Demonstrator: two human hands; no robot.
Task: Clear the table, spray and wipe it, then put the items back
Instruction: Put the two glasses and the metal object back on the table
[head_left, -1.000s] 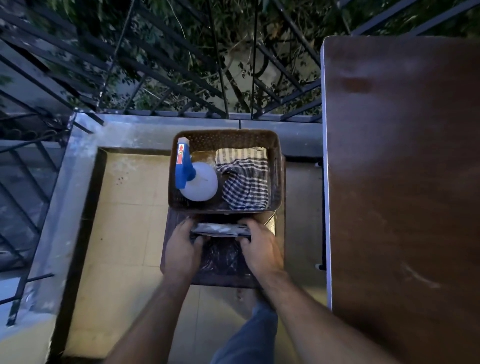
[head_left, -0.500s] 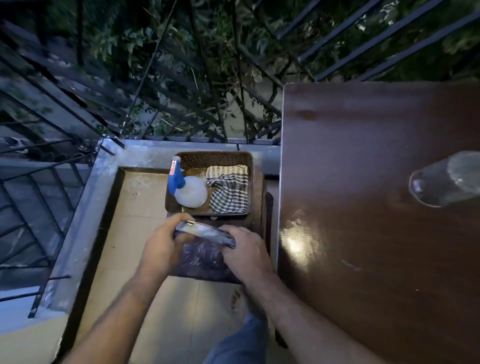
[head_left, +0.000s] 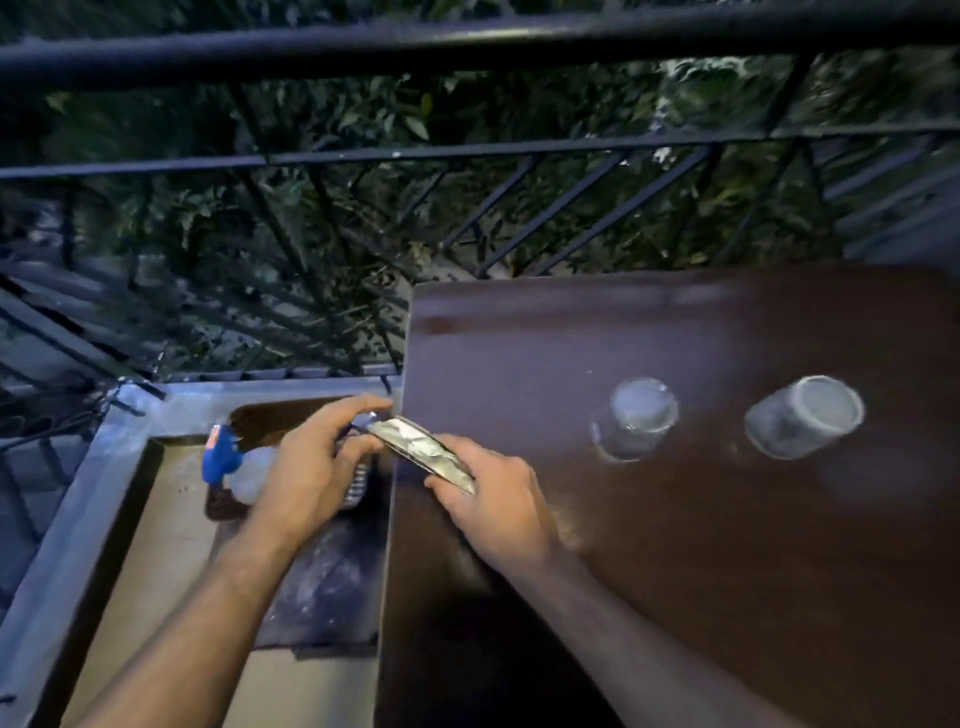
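Both hands have lifted the flat silvery packet (head_left: 423, 453) up off the low stand, now over the desk (head_left: 675, 545) left edge. Left hand (head_left: 311, 467) and right hand (head_left: 498, 504) each pinch one end, fingers (head_left: 363, 410) curled on it. Looks like the put-back step: two glasses (head_left: 636, 418) already on the desk, spray bottle (head_left: 223, 457) below. Next: carry inward, set flat, clear of the edge.

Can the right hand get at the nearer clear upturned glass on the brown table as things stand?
Probably not yet: the right hand shares a grip on a flat silvery object with the left hand. The table toward the glass looks unobstructed.
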